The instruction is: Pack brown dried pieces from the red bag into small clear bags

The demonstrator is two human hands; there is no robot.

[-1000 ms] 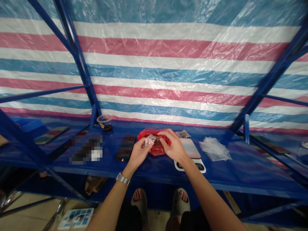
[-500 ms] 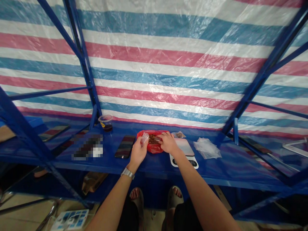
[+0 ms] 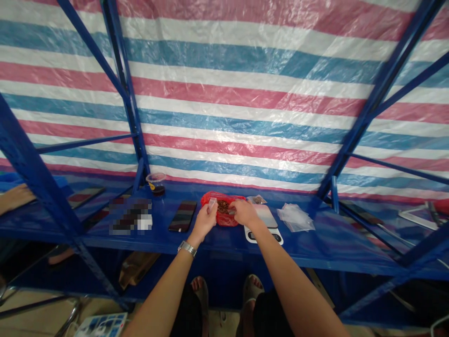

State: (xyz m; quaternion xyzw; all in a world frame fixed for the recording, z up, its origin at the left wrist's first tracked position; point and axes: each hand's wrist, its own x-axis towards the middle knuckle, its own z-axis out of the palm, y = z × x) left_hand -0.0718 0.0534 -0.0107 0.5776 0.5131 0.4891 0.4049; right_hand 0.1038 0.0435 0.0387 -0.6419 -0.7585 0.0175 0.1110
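My left hand [image 3: 205, 222] pinches a small clear plastic bag [image 3: 212, 203] upright at the near left of a red plastic bag [image 3: 218, 216]. That red bag lies open on the blue shelf [image 3: 224, 248] and holds a heap of brown pieces [image 3: 222, 206]. My right hand [image 3: 244, 213] reaches in from the right, its bunched fingertips over the heap. Whether they hold any pieces is too small to see. Just right of that hand sits a white digital scale [image 3: 264, 227], partly hidden by my wrist.
A stack of clear bags [image 3: 295, 218] lies right of the scale, and a small filled packet [image 3: 257, 200] lies behind it. A black phone [image 3: 182, 216] and a pixelated patch [image 3: 130, 216] lie left, with a plastic cup [image 3: 156, 184] behind. Blue uprights stand either side. A co-worker's forearm [image 3: 14, 198] shows far left.
My hands have moved apart: the clear bag now stands left of the red bag, no longer over it. The right fingers sit over the brown heap. The view has tilted upward.
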